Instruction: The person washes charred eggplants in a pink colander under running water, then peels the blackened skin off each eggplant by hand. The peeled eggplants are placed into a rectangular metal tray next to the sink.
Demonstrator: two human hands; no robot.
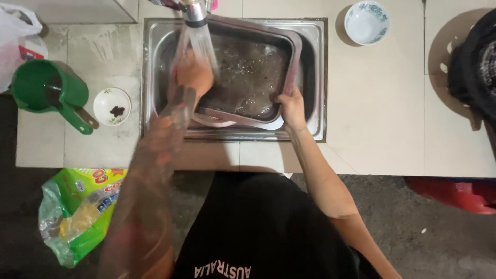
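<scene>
Here, far out to the left of the left hand (192,74), a white bag (15,31) lies at the bench (377,103) edge, with a green jug (46,88) just beside it, its handle pointing toward a small white dish (111,106) that holds a dark scrap. Below the dish, off the bench, a green packet (77,212) lies on the floor.

The left hand is inside the sink (315,77), under the stream of water falling from the tap (194,10). It is blurred, so I cannot tell whether its fingers are spread or closed; it sits over the left part of the tray (253,72). The tray is a rectangular metal one, tilted in the sink, wet and flecked with dark bits.

The right hand (292,108) is at the tray's near right corner, fingers curled over the rim and pinching it against the thumb.

Beyond the right hand, up on the bench, stands a white bowl (367,23) with a blue pattern, well apart from the sink. Further right, a dark pot (473,67) sits at the bench edge, and under it something red (454,194) shows on the floor.
</scene>
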